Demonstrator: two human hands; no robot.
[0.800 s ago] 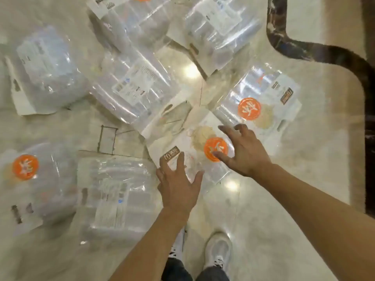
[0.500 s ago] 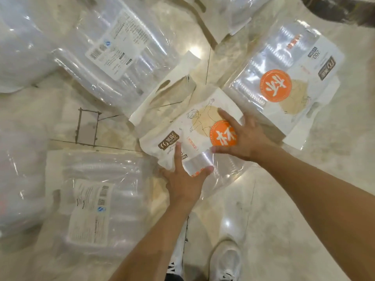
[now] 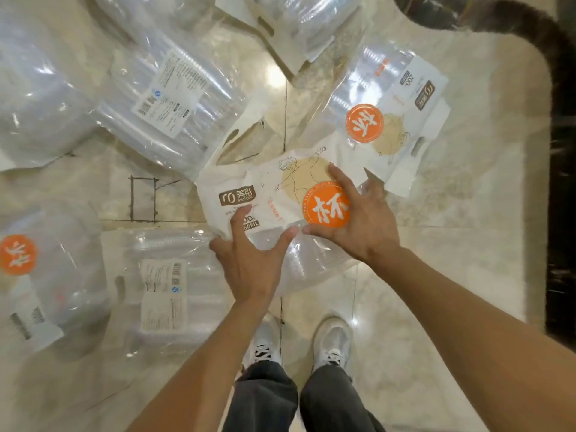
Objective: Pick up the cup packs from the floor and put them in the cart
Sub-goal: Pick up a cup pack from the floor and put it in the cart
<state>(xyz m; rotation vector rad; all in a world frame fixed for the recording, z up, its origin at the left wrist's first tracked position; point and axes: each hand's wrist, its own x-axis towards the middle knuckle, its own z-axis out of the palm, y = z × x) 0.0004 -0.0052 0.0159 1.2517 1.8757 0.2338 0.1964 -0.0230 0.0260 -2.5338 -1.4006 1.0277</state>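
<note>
A cup pack [image 3: 268,194], clear plastic with a white label and an orange round sticker, lies on the marble floor just ahead of my feet. My left hand [image 3: 252,263] grips its near left corner, thumb and forefinger spread over the top. My right hand [image 3: 364,222] holds its right side beside the orange sticker, thumb on top. Several more cup packs lie around: one to the right [image 3: 389,98], one at upper left [image 3: 174,98], one at lower left [image 3: 168,285]. No cart is in view.
Further packs lie at the far left [image 3: 37,269], top left [image 3: 37,98] and top [image 3: 299,20]. My white shoes [image 3: 333,341] stand just behind the held pack. A dark curved inlay band [image 3: 561,151] runs down the floor's right side.
Both hands came down from hovering over the pack and closed on it. The camera has dropped closer to the floor, so the packs look larger.
</note>
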